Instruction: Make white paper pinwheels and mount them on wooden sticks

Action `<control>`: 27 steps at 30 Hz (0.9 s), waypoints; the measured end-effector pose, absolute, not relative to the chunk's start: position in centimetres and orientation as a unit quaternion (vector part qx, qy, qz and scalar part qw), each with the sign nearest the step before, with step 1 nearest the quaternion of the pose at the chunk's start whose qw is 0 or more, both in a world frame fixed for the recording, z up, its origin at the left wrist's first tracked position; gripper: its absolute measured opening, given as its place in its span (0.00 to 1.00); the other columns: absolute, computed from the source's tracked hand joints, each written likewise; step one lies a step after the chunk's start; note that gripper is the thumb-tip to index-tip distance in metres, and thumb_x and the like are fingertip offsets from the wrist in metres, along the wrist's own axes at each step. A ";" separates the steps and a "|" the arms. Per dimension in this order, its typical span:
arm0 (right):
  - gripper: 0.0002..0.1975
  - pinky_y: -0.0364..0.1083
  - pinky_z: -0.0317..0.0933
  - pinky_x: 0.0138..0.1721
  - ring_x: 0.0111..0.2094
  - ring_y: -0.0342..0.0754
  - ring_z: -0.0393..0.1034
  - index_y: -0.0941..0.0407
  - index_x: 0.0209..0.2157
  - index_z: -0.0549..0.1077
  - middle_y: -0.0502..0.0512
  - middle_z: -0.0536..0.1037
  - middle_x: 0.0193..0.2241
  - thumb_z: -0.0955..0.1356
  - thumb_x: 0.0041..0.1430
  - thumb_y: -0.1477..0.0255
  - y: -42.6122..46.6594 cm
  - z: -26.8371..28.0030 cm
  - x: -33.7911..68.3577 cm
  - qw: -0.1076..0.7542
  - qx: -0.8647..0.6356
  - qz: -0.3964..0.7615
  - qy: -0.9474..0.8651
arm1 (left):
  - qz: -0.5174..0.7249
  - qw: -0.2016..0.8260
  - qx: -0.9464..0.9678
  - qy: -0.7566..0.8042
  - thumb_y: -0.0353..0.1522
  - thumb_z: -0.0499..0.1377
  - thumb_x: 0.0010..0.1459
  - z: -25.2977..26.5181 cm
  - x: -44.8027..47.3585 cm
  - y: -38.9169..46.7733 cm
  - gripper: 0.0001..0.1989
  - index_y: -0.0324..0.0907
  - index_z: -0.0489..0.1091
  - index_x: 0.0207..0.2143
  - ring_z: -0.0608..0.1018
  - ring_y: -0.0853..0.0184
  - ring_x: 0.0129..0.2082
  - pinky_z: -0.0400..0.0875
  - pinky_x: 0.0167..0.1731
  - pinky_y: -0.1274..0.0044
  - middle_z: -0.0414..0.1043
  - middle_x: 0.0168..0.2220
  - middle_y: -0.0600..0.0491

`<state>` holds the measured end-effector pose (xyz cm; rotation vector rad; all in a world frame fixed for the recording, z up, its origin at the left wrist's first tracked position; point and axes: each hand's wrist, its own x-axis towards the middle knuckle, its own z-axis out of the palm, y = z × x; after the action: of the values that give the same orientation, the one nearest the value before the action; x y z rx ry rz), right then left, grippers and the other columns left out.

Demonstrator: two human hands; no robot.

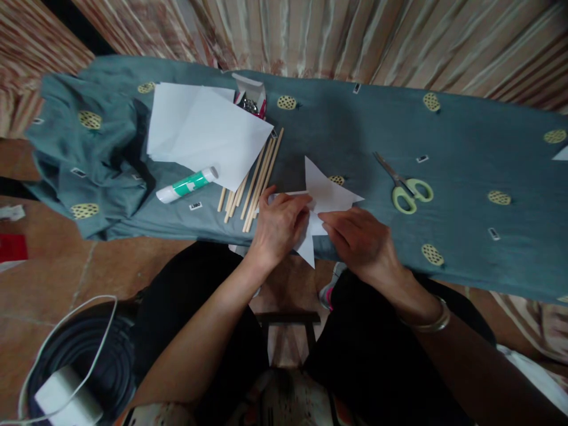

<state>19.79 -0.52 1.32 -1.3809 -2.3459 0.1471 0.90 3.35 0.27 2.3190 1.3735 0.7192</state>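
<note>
A white paper pinwheel shape [326, 188] with pointed corners lies at the near edge of the cloth-covered table, one point hanging past the edge. My left hand [281, 222] is closed on its left part, fingers bent together over the middle. From the right, my right hand [359, 236] pinches the paper near the centre between thumb and fingertips. Whether a small fastener sits under my fingers is hidden. Several thin wooden sticks [252, 183] lie just left of my left hand. Green-handled scissors [403, 188] rest to the right, blades pointing up and left.
White paper sheets [195, 124] are stacked at the left, beside a small open box [251, 97] of metal bits. A green and white glue stick [186, 184] lies in front of them. The blue-green tablecloth [461, 160] bunches up at the left end. Below left sits a round dark stool [89, 349] with a white cable.
</note>
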 end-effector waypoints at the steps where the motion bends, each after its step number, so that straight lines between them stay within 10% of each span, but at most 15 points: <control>1: 0.13 0.50 0.67 0.44 0.40 0.50 0.77 0.55 0.46 0.76 0.56 0.83 0.40 0.61 0.68 0.74 -0.5 1.3 19.8 0.208 -0.494 0.050 -0.843 | 0.255 0.175 0.818 0.485 0.29 0.55 0.63 0.3 0.9 3.4 0.12 0.43 0.73 0.47 0.79 0.62 0.44 0.57 0.62 0.58 0.81 0.40 0.52; 27: 0.14 0.48 0.60 0.36 0.32 0.49 0.69 0.59 0.42 0.77 0.55 0.81 0.34 0.60 0.67 0.81 0.2 1.7 19.4 0.144 -0.425 -0.069 -0.891 | 0.253 0.138 0.839 0.461 0.34 0.54 0.67 0.1 0.7 2.9 0.11 0.48 0.78 0.41 0.79 0.62 0.47 0.54 0.62 0.56 0.79 0.49 0.52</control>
<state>19.42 0.23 1.67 -1.2261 -2.5683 -0.1981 0.69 2.91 0.14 2.4276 1.3328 0.7332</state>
